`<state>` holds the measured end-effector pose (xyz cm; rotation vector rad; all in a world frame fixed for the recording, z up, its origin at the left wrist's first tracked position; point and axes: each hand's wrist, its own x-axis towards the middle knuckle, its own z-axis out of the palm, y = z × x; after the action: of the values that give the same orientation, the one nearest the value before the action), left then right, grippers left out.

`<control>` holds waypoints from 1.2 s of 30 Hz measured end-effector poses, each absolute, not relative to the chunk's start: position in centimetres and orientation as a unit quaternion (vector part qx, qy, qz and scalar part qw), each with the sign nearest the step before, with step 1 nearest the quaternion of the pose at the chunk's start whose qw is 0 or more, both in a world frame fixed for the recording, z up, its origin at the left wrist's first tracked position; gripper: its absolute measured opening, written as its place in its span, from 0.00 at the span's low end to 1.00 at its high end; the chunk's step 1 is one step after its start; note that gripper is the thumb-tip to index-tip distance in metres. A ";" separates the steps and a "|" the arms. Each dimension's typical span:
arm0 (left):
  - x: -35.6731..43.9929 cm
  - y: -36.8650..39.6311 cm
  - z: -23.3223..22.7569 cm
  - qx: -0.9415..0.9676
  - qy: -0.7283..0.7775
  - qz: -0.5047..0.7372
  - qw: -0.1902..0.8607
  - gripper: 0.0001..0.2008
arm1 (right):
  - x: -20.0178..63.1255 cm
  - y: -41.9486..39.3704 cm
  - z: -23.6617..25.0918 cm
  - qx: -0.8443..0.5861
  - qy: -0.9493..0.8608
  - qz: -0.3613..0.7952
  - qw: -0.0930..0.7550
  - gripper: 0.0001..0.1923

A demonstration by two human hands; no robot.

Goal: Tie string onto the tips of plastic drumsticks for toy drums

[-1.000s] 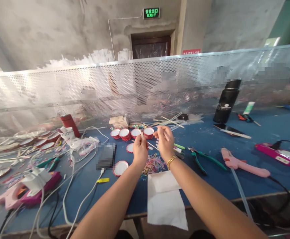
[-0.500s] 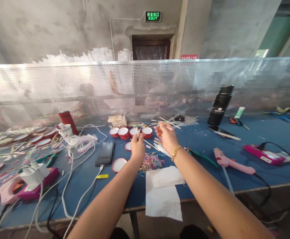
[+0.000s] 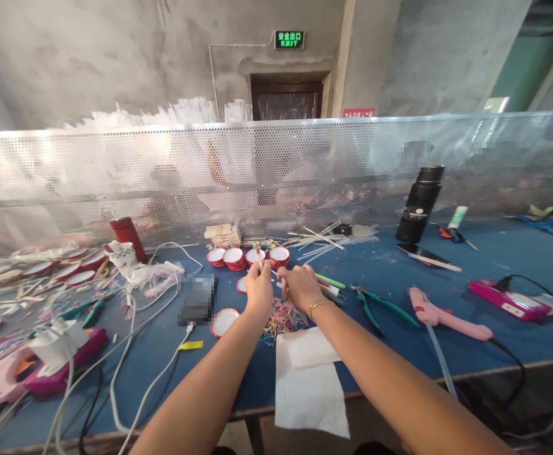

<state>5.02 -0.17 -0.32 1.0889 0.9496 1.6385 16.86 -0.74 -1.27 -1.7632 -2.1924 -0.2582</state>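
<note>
Far left, 10 o'clock: pink glue gun, then red flask further back. Dark phone-like slab, blurred, at 11, a white cable plugged into it.

Near 12, my left hand: fingers closed in a pinch on a flat pale stick, tip up, in front of a row of stacked red-rimmed discs. Heap of coloured bands just below my hands.

Change: half a second ago my right hand was raised and apart, at 1; now it has come in low, close beside the left. Fingers curled, thumb side toward the left hand; can't tell what it grips, if anything. Both hands are now working together near the stick, which hasn't left the left hand.

Green pliers lie spread at 1; second glue gun at 2.
</note>
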 end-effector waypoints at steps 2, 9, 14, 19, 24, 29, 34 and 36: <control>5.0 -0.3 -0.1 0.437 0.384 0.664 0.470 0.13 | 17.0 -0.8 -1.3 -0.614 -0.766 -0.084 0.170 0.12; 4.7 -0.3 0.2 0.429 0.387 0.660 0.480 0.17 | 18.7 -1.7 -1.0 -0.566 -0.722 -0.050 0.394 0.12; 4.8 -0.6 -0.1 0.458 0.370 0.643 0.489 0.20 | 18.7 -2.5 -0.2 -0.515 -0.700 -0.085 0.488 0.12; 5.0 -1.1 0.1 0.479 0.354 0.629 0.500 0.22 | 18.2 -3.2 0.4 -0.492 -0.705 -0.124 0.496 0.09; 5.1 -1.2 0.3 0.475 0.356 0.621 0.512 0.23 | 18.2 -3.3 0.4 -0.481 -0.706 -0.148 0.498 0.10; 4.8 -1.0 0.6 0.422 0.361 0.632 0.541 0.23 | 18.0 -3.7 0.8 -0.451 -0.673 -0.099 0.578 0.08; 4.4 -1.0 1.3 0.338 0.331 0.638 0.607 0.21 | 17.9 -4.3 1.2 -0.378 -0.627 0.065 0.678 0.16; 4.4 -1.1 1.6 0.324 0.323 0.632 0.626 0.19 | 17.9 -4.4 1.2 -0.381 -0.606 0.109 0.690 0.12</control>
<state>4.37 -1.07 1.55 0.7445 0.7415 1.4491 17.88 -4.36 1.19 -0.8528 -1.3542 0.2446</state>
